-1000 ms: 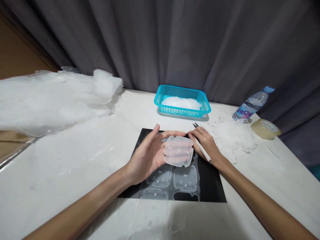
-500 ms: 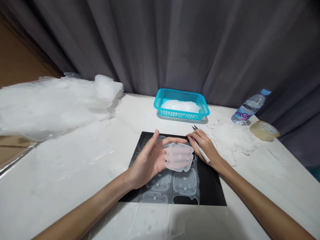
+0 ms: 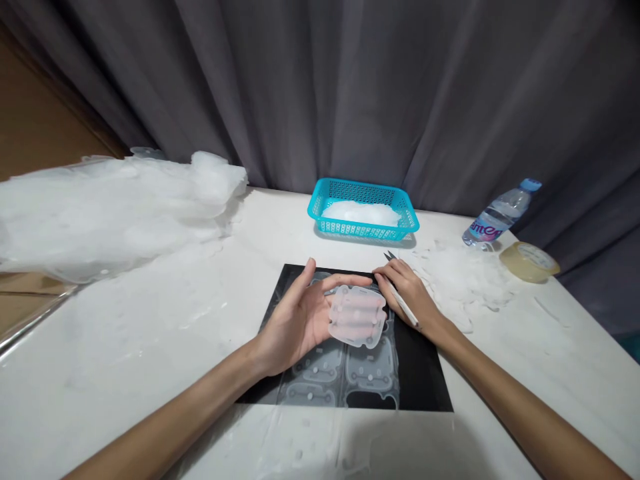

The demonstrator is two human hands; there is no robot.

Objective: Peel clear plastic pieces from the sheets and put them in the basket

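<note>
While a translucent moulded piece (image 3: 357,315) is being cradled on the spread fingers of the left hand (image 3: 300,319), just above the black mat (image 3: 425,373), a white-handled tool (image 3: 400,303) is being pinched in the closed right hand (image 3: 407,290) at the mat's far edge. A sheet of like pieces (image 3: 350,373) on the mat is being partly covered by the left hand.

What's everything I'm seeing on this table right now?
black mat: one, centre front
translucent moulded silicone piece: one, milky, in left hand
white-handled pointed tool: one, in right hand
sheet of moulded pieces: one, translucent, on mat
turquoise plastic basket: one, behind mat, white pieces inside
heap of translucent sheets: one, far left
scrap pile: one, whitish, right of mat
water bottle: one, clear, far right
tape roll: one, yellowish, beside bottle
hands: two, bare, over mat
</note>
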